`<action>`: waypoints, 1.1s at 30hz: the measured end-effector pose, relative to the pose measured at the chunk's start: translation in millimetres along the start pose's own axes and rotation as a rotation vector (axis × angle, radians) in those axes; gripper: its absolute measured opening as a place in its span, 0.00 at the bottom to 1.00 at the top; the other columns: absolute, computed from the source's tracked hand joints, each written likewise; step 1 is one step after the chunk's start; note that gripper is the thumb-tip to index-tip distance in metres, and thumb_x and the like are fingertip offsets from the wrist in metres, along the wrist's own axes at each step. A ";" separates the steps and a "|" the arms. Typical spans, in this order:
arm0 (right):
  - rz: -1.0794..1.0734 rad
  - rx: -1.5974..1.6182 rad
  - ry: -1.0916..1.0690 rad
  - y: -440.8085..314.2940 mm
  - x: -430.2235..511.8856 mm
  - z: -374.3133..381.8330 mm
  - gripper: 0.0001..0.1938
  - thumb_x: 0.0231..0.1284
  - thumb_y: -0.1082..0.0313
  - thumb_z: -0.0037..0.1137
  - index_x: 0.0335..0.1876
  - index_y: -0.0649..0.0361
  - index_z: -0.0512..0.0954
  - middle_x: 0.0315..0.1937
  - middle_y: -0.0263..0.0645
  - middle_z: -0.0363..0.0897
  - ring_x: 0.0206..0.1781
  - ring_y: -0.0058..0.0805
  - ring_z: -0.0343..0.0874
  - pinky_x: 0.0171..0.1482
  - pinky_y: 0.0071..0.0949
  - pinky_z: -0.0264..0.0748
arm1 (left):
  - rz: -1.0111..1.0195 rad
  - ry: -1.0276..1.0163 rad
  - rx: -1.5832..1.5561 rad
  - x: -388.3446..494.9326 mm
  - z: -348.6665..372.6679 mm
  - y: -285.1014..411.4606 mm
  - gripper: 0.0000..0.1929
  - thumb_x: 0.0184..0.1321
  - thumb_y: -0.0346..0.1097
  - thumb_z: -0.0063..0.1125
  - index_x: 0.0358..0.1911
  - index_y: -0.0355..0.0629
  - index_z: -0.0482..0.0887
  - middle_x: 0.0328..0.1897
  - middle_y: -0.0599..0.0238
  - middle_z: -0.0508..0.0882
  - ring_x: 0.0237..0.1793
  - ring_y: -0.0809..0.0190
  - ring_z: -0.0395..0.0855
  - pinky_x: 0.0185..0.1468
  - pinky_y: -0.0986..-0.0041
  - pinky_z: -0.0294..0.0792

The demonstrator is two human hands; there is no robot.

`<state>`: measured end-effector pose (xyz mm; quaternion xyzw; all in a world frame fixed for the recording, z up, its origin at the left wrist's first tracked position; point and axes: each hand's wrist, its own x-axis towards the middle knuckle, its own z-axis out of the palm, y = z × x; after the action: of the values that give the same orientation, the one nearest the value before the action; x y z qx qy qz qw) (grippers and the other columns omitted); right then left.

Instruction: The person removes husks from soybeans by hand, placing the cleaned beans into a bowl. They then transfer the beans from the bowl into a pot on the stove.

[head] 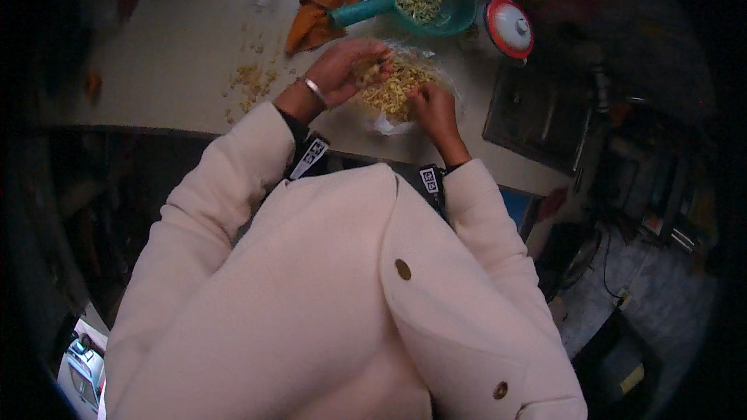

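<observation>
A heap of pale yellow bean sprouts (398,88) lies on a clear plastic bag (392,126) spread on the table. My left hand (349,70), with a silver bangle at the wrist, is curled over the heap's left side and holds a small bunch of sprouts. At the right side of the heap, my right hand (433,106) has its fingertips drawn together against the sprouts. Whatever may be between those fingertips is too small to make out. Behind the heap, a green plastic strainer (464,0) with a long handle contains more sprouts.
Loose yellowish bits (251,86) are scattered left of my left hand. An orange cloth (318,17) lies partly under the strainer's handle. A white lid with a red rim (509,28) sits right of the strainer. Farther right is a dark flat panel (534,114). The table's near edge (146,128) runs before me.
</observation>
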<state>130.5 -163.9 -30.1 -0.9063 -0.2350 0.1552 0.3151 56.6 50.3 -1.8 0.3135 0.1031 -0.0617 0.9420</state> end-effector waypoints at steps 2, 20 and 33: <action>0.144 0.203 -0.021 -1.4 -0.3 -4.6 0.06 0.52 0.70 0.57 0.30 0.64 0.79 0.28 0.44 0.80 0.30 0.35 0.79 0.35 0.30 0.74 | 0.121 -0.122 0.071 35.2 12.6 19.0 0.11 0.63 0.39 0.54 0.41 0.39 0.77 0.40 0.62 0.80 0.43 0.62 0.79 0.49 0.70 0.75; 0.042 -0.196 -0.031 -15.5 -4.9 25.1 0.11 0.41 0.65 0.65 0.27 0.64 0.80 0.30 0.52 0.80 0.36 0.50 0.80 0.41 0.40 0.77 | -0.055 0.223 0.065 28.1 -1.0 22.8 0.14 0.64 0.41 0.49 0.43 0.38 0.79 0.40 0.60 0.83 0.41 0.61 0.82 0.50 0.70 0.74; -0.105 -0.056 -0.002 -20.3 2.3 30.8 0.13 0.40 0.66 0.64 0.33 0.65 0.80 0.30 0.52 0.80 0.35 0.49 0.80 0.39 0.38 0.76 | -0.090 0.459 0.670 -48.7 -13.6 -54.2 0.14 0.59 0.34 0.57 0.47 0.37 0.77 0.41 0.60 0.81 0.40 0.59 0.82 0.45 0.73 0.76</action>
<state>112.5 -133.4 -40.6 -0.9010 -0.2870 0.1327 0.2970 -2.6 17.9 -32.5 0.6039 0.2983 -0.0615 0.7366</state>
